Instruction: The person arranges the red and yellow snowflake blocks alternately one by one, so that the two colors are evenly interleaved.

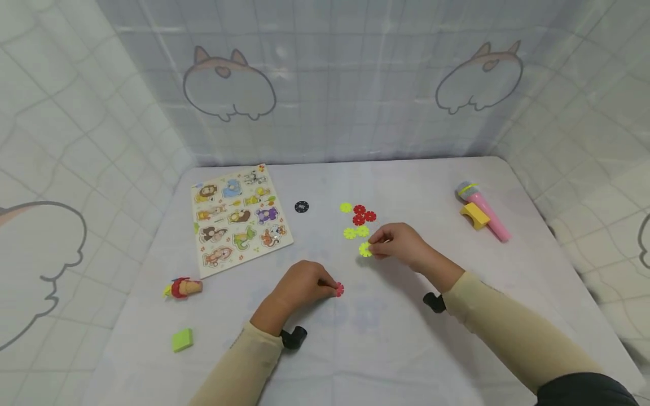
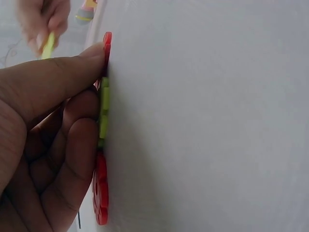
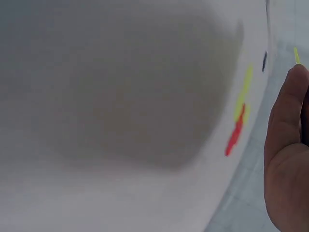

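Observation:
My left hand (image 1: 303,286) pinches a red flower-shaped plastic disc (image 1: 339,289) between thumb and fingers, low over the white table. In the left wrist view a green disc (image 2: 104,111) and another red disc (image 2: 100,188) appear edge-on by the curled fingers. Farther forward, my right hand (image 1: 401,246) holds a yellow-green flower-shaped disc (image 1: 365,249) at its fingertips. The right wrist view catches only that disc's thin edge (image 3: 297,55). Just beyond this hand are three red discs, the middle one (image 1: 359,220) nearest, and several yellow-green discs, including one (image 1: 350,233) to the left.
An animal puzzle board (image 1: 238,220) occupies the back left, with a black round chip (image 1: 302,207) beside it. A small toy figure (image 1: 185,287) and a green block (image 1: 182,340) lie left. At right, a yellow arch block (image 1: 475,216) leans against a pink toy microphone (image 1: 490,217).

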